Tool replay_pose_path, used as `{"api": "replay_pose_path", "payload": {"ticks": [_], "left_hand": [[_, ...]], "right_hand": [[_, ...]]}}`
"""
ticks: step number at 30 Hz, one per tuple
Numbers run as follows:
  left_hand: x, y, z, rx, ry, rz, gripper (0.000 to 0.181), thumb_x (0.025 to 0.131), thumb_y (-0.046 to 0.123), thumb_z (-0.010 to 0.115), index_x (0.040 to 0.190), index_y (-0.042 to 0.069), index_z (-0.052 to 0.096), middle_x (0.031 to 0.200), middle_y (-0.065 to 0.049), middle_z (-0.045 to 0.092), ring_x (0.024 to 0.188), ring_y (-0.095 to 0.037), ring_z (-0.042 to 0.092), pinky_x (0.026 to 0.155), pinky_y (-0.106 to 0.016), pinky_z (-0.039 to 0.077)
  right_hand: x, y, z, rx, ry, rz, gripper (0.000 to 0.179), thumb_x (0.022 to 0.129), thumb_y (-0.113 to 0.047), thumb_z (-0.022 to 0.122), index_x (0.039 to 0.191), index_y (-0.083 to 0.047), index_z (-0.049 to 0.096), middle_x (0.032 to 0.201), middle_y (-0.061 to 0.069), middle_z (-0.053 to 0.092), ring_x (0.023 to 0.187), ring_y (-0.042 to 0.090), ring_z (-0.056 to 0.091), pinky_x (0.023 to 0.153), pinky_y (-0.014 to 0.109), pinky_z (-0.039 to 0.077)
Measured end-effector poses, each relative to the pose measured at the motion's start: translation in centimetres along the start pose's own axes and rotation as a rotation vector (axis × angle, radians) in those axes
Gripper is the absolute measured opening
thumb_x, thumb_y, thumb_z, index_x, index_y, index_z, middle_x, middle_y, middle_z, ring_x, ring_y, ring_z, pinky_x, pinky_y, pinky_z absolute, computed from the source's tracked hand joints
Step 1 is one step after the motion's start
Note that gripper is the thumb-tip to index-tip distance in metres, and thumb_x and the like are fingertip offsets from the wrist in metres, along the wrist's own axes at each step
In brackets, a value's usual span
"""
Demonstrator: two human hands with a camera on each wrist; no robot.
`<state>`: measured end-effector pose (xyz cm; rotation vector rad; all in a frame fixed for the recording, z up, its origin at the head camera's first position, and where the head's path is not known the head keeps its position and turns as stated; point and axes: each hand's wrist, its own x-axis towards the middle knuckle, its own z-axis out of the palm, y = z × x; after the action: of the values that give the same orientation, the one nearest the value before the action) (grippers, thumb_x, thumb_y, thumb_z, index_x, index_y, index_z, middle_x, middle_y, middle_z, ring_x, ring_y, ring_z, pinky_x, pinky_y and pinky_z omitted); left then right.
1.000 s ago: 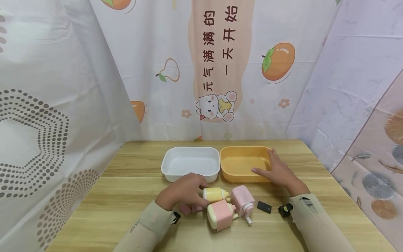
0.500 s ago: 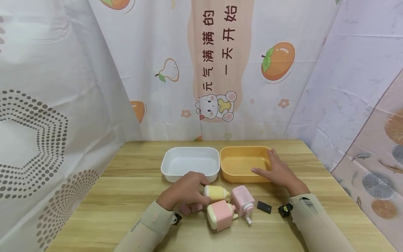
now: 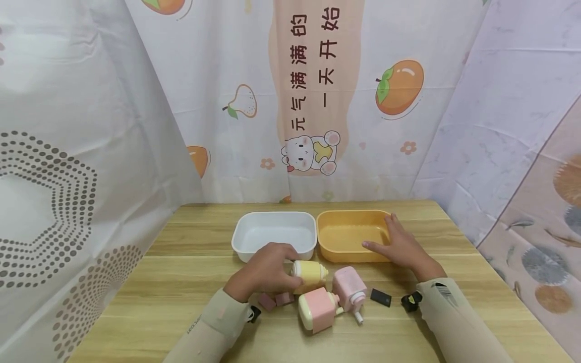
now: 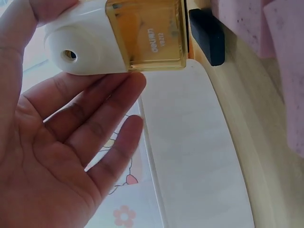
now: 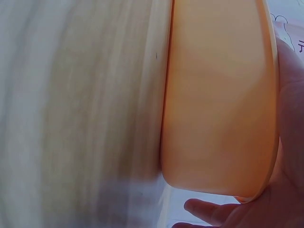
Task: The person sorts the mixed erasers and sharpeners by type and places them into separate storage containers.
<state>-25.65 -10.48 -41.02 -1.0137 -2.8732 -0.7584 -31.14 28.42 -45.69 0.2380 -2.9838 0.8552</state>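
From the head view, the left hand (image 3: 263, 269) pinches a yellow-and-white sharpener (image 3: 310, 272), eight o'clock from the orange tray (image 3: 347, 255); the right hand (image 3: 403, 247) touches that tray's three-o'clock end, outspread. The left wrist view shows the sharpener's round hole and lettered, see-through amber box; the right wrist view, unclenched fingers (image 5: 211, 211).

The sharpener (image 3: 310, 274) is yellow, white and amber, and one basin (image 3: 349, 256) is orange.

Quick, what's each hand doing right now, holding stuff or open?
Left hand: holding the pencil sharpener, thumb and fingers pinching it.
Right hand: open, touching the orange tub.
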Motion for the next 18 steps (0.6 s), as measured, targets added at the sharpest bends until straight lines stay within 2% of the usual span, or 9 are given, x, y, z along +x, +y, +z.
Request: {"api": "replay_pose_path", "payload": {"ticks": [3, 7, 11, 14, 18], "left_hand": [[0.0, 0.1, -0.3, 0.020, 0.031, 0.002, 0.016, 0.072, 0.037, 0.078, 0.087, 0.032, 0.075, 0.096, 0.020, 0.068, 0.087, -0.007, 0.064, 0.074, -0.024, 0.050], [0.3, 0.2, -0.5, 0.028, 0.067, 0.009, 0.016, 0.073, 0.037, 0.078, 0.088, 0.032, 0.076, 0.099, 0.021, 0.068, 0.092, -0.012, 0.067, 0.077, -0.025, 0.050], [0.5, 0.4, -0.7, -0.006, 0.093, -0.006, 0.018, 0.072, 0.036, 0.079, 0.090, 0.033, 0.076, 0.100, 0.022, 0.068, 0.096, -0.015, 0.069, 0.080, -0.027, 0.051], [0.7, 0.4, -0.7, -0.026, 0.114, -0.010, 0.019, 0.072, 0.037, 0.080, 0.091, 0.034, 0.076, 0.101, 0.023, 0.068, 0.096, -0.013, 0.069, 0.080, -0.027, 0.051], [1.0, 0.5, -0.7, -0.009, 0.144, -0.003, 0.021, 0.073, 0.040, 0.080, 0.093, 0.035, 0.077, 0.101, 0.025, 0.068, 0.094, -0.008, 0.068, 0.078, -0.025, 0.051]], "right_hand": [[0.1, -0.1, 0.0, -0.002, -0.001, -0.003, 0.130, 0.083, -0.081, 0.063, 0.166, -0.001, 0.002, 0.170, 0.030, -0.004, 0.152, 0.059, 0.012, 0.118, 0.074, 0.018], [0.0, -0.2, -0.1, -0.001, 0.001, -0.009, 0.128, 0.084, -0.079, 0.064, 0.165, 0.000, 0.003, 0.170, 0.031, -0.004, 0.151, 0.060, 0.013, 0.117, 0.075, 0.019], [0.0, -0.2, -0.1, -0.001, 0.005, -0.009, 0.128, 0.084, -0.079, 0.065, 0.165, -0.001, 0.004, 0.170, 0.032, -0.003, 0.151, 0.060, 0.014, 0.116, 0.075, 0.020], [0.0, -0.1, 0.0, -0.001, 0.009, -0.008, 0.128, 0.084, -0.079, 0.064, 0.166, -0.002, 0.005, 0.170, 0.031, -0.002, 0.151, 0.060, 0.014, 0.116, 0.075, 0.020], [0.0, -0.2, 0.1, 0.002, 0.008, -0.006, 0.128, 0.083, -0.081, 0.064, 0.166, -0.003, 0.004, 0.170, 0.030, -0.003, 0.151, 0.060, 0.014, 0.116, 0.076, 0.020]]}}
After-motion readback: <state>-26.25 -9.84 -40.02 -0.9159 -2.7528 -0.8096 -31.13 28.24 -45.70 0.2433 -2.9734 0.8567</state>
